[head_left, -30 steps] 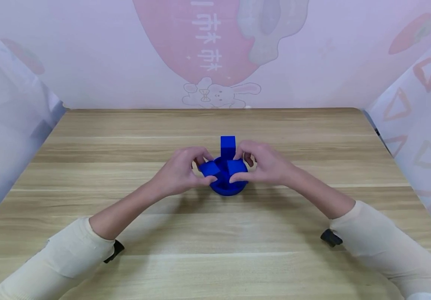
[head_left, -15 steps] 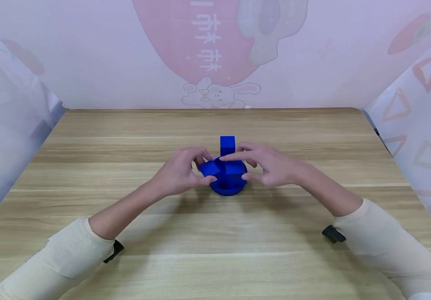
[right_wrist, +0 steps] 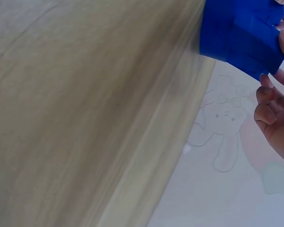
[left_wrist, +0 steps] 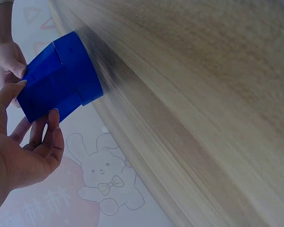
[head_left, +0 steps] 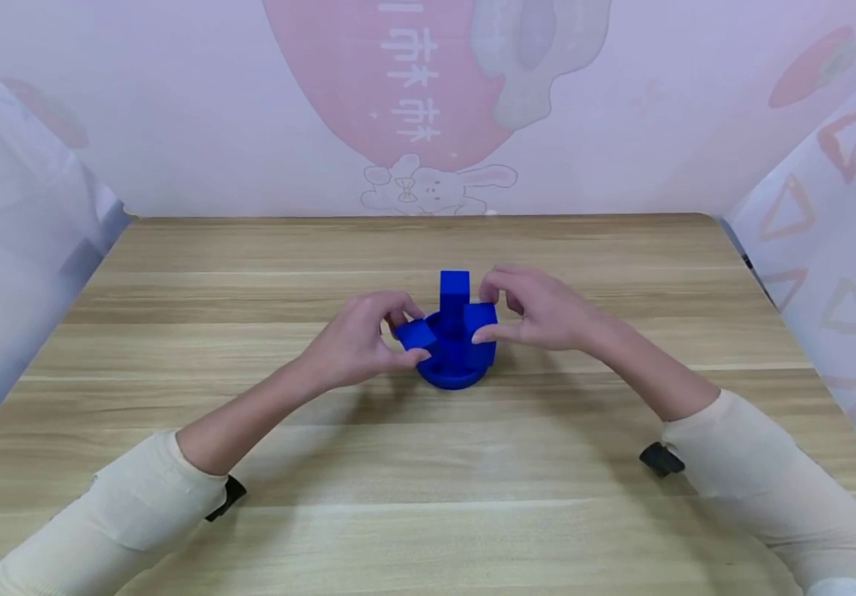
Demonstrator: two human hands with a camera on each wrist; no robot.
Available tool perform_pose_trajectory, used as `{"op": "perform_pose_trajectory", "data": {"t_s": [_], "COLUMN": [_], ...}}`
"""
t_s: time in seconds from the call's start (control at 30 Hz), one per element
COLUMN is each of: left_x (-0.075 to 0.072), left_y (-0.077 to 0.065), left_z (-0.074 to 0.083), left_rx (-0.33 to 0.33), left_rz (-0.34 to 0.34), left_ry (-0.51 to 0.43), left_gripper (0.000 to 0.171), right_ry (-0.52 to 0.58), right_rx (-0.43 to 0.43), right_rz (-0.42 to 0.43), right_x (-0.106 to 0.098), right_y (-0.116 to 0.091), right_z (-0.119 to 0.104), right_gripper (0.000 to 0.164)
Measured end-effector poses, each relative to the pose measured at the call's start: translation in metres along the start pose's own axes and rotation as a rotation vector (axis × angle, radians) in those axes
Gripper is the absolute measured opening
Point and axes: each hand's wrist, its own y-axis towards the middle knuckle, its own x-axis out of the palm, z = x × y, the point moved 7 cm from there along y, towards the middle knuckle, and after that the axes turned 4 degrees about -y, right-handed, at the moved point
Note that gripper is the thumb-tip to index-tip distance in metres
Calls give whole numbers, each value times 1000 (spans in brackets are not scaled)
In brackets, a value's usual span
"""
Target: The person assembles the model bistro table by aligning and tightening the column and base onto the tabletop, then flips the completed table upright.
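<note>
A blue object with a round base (head_left: 454, 382) stands near the middle of the wooden table. Several blocky blue pieces rise from it: a left piece (head_left: 416, 334), a right piece (head_left: 480, 317) and a back piece (head_left: 454, 283). My left hand (head_left: 357, 339) pinches the left piece between thumb and fingers. My right hand (head_left: 540, 310) holds the top of the right piece, thumb in front and fingers behind. In the left wrist view, the blue object (left_wrist: 61, 75) shows from the side, its pieces flaring outward above the base. Neither hand touches the back piece.
The wooden table (head_left: 428, 463) spreads around the blue object. A pale printed backdrop (head_left: 197, 108) stands behind the table's back edge, with white sheets on both sides. Dark wrist-mounted devices (head_left: 662, 460) show under the sleeves.
My right hand loosened, its index finger reaching across the object, then took hold of the right piece again farther back. That piece now stands farther back and outward. My left hand stayed put.
</note>
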Motion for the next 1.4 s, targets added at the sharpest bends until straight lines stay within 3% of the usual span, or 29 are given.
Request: {"op": "perform_pose_trajectory", "data": {"t_s": [0.43,0.57,0.73,1.0,1.4], "left_x": [0,0,0,0,0], "left_y": [0,0,0,-1,-1], "left_z": [0,1,1,0,0], "left_rx": [15,10,10,1,11], "left_rz": [2,3,4,2,7], "left_ry": [0,2,6,8,0], "left_gripper": [37,37,37,37,36], "right_ry": [-91,-62,43,108,62], "right_rx": [25,29,-30,-57,-99], "right_rz": [113,96,29,32,36], "right_x": [1,0,0,-2,3], "right_y": [-5,-8,-13,-16,-15], "right_z": [-1,1,2,4,-1], "right_gripper": [55,52,55,31,51]}}
